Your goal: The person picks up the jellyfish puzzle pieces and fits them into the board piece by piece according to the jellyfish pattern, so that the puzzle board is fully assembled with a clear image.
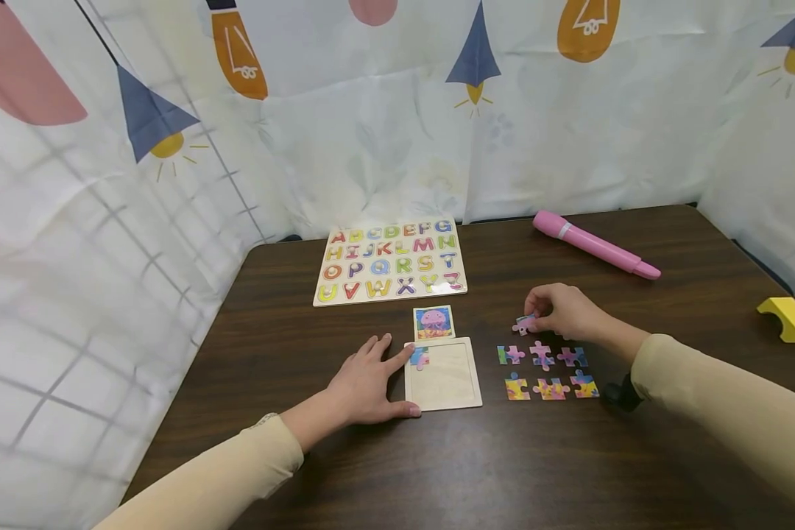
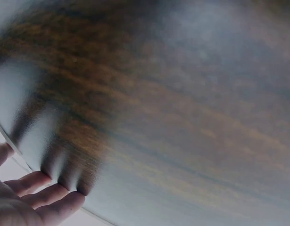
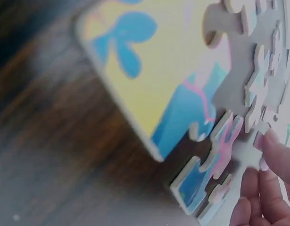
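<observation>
My left hand [image 1: 371, 383] rests beside a square wooden puzzle tray [image 1: 445, 383], index finger and thumb touching its left edge. One jigsaw piece [image 1: 419, 358] lies in the tray's upper left corner. Fingers [image 2: 50, 193] of this hand look spread in the left wrist view. Over the table to the right, my right hand [image 1: 566, 313] pinches a pink and blue jigsaw piece [image 1: 523, 324] between thumb and fingers. Below it, several loose pieces [image 1: 542, 355] lie in two rows; a yellow and blue corner piece [image 3: 154, 61] looms large in the right wrist view.
A jellyfish picture card [image 1: 433, 322] lies against the tray's top edge. Farther back are an alphabet board [image 1: 391, 261] and a pink microphone-shaped toy [image 1: 596, 245]. A yellow arch block [image 1: 791, 319] sits near the right edge of the dark wooden table [image 1: 271, 316].
</observation>
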A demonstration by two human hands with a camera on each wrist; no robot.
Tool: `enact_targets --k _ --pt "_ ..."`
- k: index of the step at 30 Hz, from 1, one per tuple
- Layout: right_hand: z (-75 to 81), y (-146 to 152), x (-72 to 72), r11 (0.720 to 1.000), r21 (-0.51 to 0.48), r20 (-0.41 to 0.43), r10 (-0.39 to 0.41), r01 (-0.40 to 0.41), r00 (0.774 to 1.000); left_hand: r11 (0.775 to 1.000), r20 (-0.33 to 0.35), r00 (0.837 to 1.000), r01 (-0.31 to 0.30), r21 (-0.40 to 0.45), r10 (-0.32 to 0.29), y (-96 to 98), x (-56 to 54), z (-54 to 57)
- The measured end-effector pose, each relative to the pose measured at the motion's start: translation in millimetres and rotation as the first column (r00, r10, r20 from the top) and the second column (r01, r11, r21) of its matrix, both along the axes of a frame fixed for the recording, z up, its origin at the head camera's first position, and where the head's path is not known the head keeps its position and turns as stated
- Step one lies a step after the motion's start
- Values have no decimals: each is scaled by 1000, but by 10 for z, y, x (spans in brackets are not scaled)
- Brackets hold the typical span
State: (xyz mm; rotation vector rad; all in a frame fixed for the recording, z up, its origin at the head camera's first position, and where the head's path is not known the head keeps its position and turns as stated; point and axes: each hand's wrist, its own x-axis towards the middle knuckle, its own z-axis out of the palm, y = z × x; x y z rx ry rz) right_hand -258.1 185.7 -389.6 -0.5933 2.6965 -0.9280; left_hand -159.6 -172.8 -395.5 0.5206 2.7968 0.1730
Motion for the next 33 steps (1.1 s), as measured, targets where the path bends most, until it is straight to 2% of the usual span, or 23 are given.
enact_targets --k 6,11,17,23,33 --pt "46 -72 -21 996 -83 75 -36 42 997 1000 -7 1000 -4 -7 4 2 -2 2" --pt "69 -189 -26 977 -206 175 -11 47 985 1000 0 1000 -9 -8 9 4 -4 7" --pt "78 -375 13 933 -337 370 12 122 929 1000 9 1000 -7 -3 7 14 3 22" --pt "34 -608 43 914 -354 484 0 196 875 1000 13 1000 -14 -10 14 7 -6 15" --pt "-39 -1019 146 938 -316 493 32 144 870 1000 14 1000 -18 -10 18 14 -14 11"
